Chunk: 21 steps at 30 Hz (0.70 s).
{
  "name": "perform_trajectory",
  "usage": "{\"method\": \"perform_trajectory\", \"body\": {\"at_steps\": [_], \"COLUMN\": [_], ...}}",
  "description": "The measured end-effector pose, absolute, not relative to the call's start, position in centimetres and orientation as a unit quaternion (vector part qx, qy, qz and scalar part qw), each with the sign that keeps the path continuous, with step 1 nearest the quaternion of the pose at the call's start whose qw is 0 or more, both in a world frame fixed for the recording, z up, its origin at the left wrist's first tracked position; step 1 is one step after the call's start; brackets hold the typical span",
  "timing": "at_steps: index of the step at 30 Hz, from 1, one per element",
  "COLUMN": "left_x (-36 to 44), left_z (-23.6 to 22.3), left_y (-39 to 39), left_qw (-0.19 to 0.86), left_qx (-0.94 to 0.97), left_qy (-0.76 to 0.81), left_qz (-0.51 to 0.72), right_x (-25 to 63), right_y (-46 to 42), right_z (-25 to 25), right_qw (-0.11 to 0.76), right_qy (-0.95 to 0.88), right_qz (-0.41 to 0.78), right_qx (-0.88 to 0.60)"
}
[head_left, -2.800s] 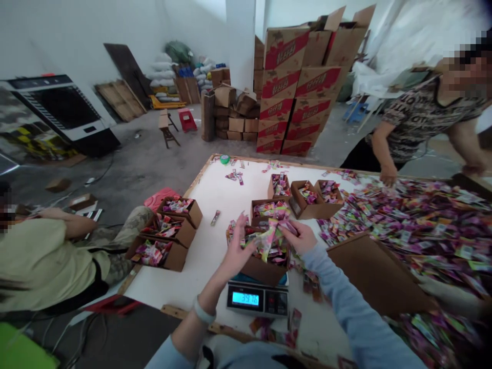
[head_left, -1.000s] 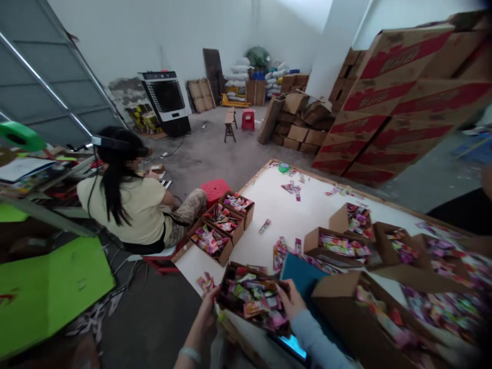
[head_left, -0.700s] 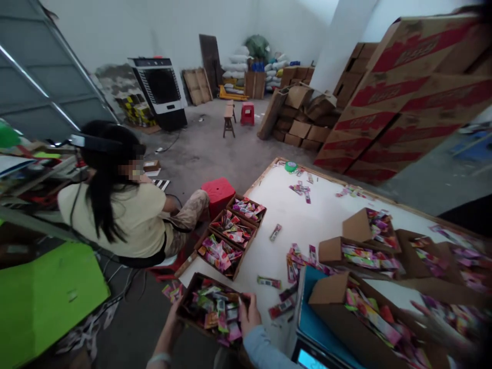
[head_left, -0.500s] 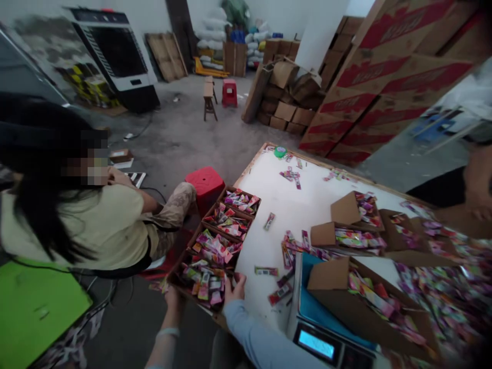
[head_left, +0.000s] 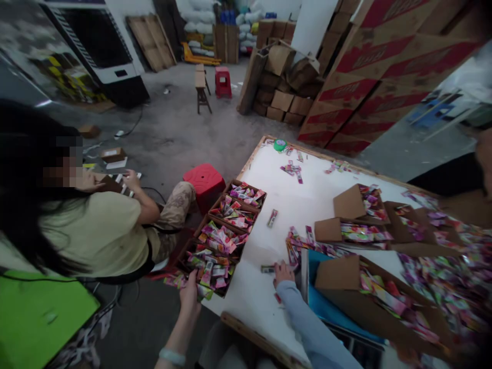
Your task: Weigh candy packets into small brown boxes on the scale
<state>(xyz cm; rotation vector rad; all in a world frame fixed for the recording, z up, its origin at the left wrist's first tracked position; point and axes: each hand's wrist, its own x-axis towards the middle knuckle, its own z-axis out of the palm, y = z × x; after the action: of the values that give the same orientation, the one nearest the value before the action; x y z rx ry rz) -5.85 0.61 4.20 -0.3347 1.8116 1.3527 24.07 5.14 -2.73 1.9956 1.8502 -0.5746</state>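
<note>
My left hand is closed round a few candy sachets at the near corner of the front carton. That carton is full of pink, green and white sachets and stands last in a row of small open cartons along the table's left edge. My right hand rests on the white table, fingers apart and pointing down, left of the blue-topped scale. Its fingertips are beside a single sachet; another sachet is partly hidden under the hand.
A long carton of sachets lies on the scale. More cartons and a heap of sachets fill the right side. A seated person and a red stool are at the left. Another person's arm shows far right.
My right hand has let go of the front carton and moved right onto the table by the loose sachets. My left hand has shifted slightly right, still with sachets. The view has turned a little.
</note>
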Motion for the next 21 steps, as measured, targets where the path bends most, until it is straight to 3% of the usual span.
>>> {"method": "perform_trajectory", "body": {"at_steps": [8, 14, 17, 21], "left_x": [-3.5, -3.5, -3.8, -3.6], "left_z": [5.1, 6.0, 5.4, 5.0], "left_y": [7.2, 8.2, 5.5, -0.2], "left_qw": [0.437, 0.52, 0.515, 0.553], "left_qx": [-0.071, -0.051, -0.038, -0.013], "left_qy": [0.682, 0.636, 0.635, 0.647], "left_qz": [0.582, 0.567, 0.575, 0.525], "right_x": [23.6, 17.9, 14.3, 15.5], "right_y": [5.7, 7.7, 10.8, 12.0], "right_z": [0.5, 11.0, 16.0, 18.5], "right_qw": [0.146, -0.128, -0.131, -0.177], "right_qy": [0.688, 0.843, 0.888, 0.851], "right_qz": [-0.217, -0.12, -0.145, -0.19], "right_qx": [0.677, 0.508, 0.416, 0.456]}}
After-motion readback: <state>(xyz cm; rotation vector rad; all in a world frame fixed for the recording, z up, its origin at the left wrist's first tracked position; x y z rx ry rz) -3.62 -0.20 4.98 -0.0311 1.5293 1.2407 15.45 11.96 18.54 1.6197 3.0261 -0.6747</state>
